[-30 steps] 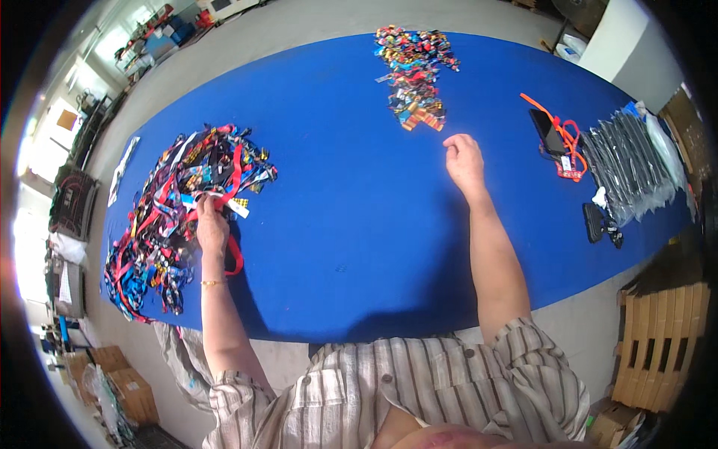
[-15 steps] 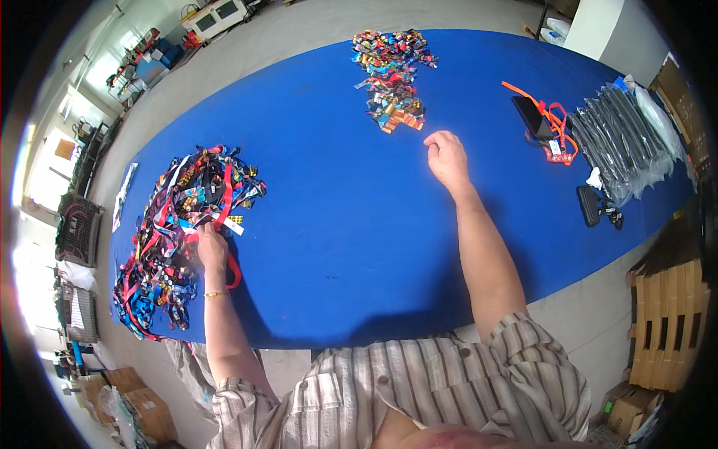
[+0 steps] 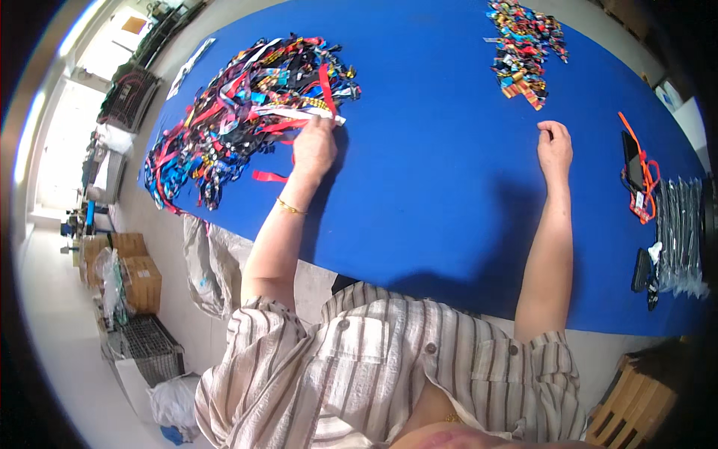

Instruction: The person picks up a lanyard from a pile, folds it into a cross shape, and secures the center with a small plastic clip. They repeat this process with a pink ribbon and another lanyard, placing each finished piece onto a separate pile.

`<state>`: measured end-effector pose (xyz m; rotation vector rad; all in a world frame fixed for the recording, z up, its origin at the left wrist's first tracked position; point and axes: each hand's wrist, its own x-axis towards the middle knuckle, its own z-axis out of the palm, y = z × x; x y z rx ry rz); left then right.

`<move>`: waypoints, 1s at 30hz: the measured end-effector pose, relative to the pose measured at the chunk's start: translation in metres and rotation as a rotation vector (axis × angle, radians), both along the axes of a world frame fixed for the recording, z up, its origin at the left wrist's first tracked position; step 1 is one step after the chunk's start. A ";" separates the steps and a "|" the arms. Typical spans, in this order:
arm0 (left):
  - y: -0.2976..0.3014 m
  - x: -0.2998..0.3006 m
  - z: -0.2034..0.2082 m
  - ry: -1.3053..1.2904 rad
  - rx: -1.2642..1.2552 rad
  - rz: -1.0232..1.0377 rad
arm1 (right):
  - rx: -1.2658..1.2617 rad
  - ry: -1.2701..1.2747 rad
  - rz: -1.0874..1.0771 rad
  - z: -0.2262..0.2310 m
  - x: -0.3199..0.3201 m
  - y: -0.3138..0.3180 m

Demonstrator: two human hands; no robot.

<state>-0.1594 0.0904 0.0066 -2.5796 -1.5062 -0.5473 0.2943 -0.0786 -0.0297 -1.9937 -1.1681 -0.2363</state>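
Note:
My left hand [image 3: 315, 148] is at the near right edge of a big tangled heap of printed fabric straps [image 3: 224, 123]. Its fingers are closed on a strap [image 3: 336, 120] with a pale end, beside a red one [image 3: 327, 86]. Over the blue table [image 3: 419, 187], well to the right, my right hand [image 3: 556, 150] has its fingers curled together, and nothing shows in them. Just beyond it lies a smaller pile of short, folded-looking colourful straps [image 3: 523, 56], apart from the hand.
At the right lie a dark phone [image 3: 633, 161], an orange cord [image 3: 628, 131] and a stack of plastic-wrapped grey items [image 3: 679, 232]. A small black object [image 3: 641, 269] sits near them. Cardboard boxes [image 3: 138, 280] and a grey plastic bag [image 3: 209, 269] are left of the table.
The view has turned left, so the table and piles sit further right in it. My left hand remains at the heap's edge, and my right hand stays near the smaller pile, still curled.

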 end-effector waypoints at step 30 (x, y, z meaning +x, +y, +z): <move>0.020 -0.030 0.018 -0.005 0.147 0.160 | 0.044 0.004 -0.044 0.002 -0.013 -0.003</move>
